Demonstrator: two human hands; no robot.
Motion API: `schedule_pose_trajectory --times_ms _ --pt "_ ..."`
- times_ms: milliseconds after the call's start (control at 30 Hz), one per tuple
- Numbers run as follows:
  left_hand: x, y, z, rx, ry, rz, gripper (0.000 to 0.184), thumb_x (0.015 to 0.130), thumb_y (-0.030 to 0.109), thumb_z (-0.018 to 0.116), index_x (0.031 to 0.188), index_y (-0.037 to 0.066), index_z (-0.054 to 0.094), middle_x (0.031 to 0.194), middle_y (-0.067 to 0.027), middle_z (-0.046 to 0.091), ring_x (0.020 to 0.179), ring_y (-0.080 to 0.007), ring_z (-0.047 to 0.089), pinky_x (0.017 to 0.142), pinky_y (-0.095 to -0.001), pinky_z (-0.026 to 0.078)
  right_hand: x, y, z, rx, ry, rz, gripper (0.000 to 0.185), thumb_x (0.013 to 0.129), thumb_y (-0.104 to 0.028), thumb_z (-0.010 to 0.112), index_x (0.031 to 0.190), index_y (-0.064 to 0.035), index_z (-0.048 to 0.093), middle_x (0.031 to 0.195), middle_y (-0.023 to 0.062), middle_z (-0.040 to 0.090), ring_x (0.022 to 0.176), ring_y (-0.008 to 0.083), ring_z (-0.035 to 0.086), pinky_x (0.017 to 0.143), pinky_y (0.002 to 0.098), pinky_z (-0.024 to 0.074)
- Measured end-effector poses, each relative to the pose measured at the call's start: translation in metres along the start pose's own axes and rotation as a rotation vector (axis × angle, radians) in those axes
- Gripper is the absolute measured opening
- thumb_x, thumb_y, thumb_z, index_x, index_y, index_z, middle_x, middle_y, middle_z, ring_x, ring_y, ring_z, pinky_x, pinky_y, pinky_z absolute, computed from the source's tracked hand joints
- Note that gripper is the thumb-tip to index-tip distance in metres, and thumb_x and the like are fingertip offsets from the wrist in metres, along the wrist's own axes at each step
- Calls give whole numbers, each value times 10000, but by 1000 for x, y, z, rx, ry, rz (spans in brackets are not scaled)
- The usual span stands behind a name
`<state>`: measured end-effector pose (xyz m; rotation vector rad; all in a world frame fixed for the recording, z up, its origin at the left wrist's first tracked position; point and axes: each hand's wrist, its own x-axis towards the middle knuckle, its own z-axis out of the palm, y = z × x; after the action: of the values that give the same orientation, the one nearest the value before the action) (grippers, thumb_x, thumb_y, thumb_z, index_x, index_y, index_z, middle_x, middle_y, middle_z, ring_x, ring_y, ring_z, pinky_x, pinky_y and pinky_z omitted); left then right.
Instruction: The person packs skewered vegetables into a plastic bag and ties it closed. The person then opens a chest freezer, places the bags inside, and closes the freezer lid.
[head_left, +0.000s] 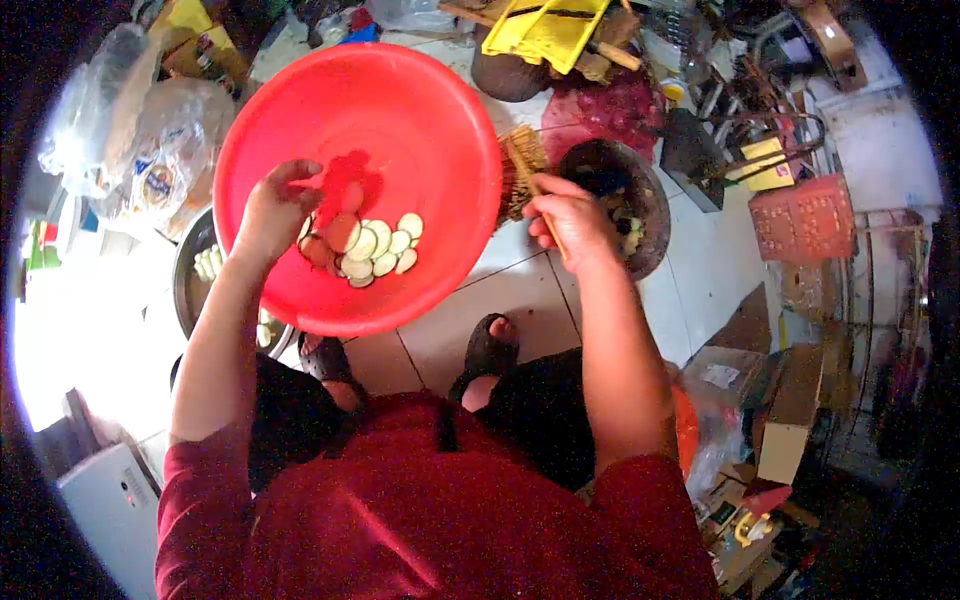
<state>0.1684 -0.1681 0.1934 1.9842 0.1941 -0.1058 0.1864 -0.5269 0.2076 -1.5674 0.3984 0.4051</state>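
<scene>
My left hand hovers over the left part of a large red plastic basin, its fingers apart with nothing visible in them. Below and to the right of it lie several round pale vegetable slices with thin dark rims, overlapping in a loose pile. My right hand is closed around a thin wooden stick, held slanting just past the basin's right rim. Behind the stick, a bundle of thin brown sticks is partly hidden by the basin and hand.
A metal bowl with pale pieces sits partly under the basin. On the right stands a dark round pan with scraps. Plastic bags, a yellow dustpan-like item, a red basket and cardboard surround the tiled floor.
</scene>
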Motion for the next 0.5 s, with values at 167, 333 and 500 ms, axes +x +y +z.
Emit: schedule_pose_trajectory --times_ms 167,333,500 --pt "-4 6 3 64 -22 -26 333 798 42 620 1126 29 566 932 -107 636 815 -148 605 730 -276 482 21 16 8 149 -41 128 366 821 -192 622 1153 -55 553 787 71 656 530 126 578 409 230 410" --pt "-8 19 0 14 -41 -19 346 808 26 599 1150 19 544 926 -109 641 858 -148 616 763 -277 480 45 25 1 377 -25 133 630 833 -470 597 1296 -90 400 942 193 647 747 263 663 620 355 558" --pt "-8 11 -14 -51 34 41 337 801 6 595 1135 23 558 966 -103 637 913 -152 608 792 -284 478 38 15 3 444 -30 48 853 818 -625 502 1394 -64 217 1010 232 629 789 297 660 617 358 541"
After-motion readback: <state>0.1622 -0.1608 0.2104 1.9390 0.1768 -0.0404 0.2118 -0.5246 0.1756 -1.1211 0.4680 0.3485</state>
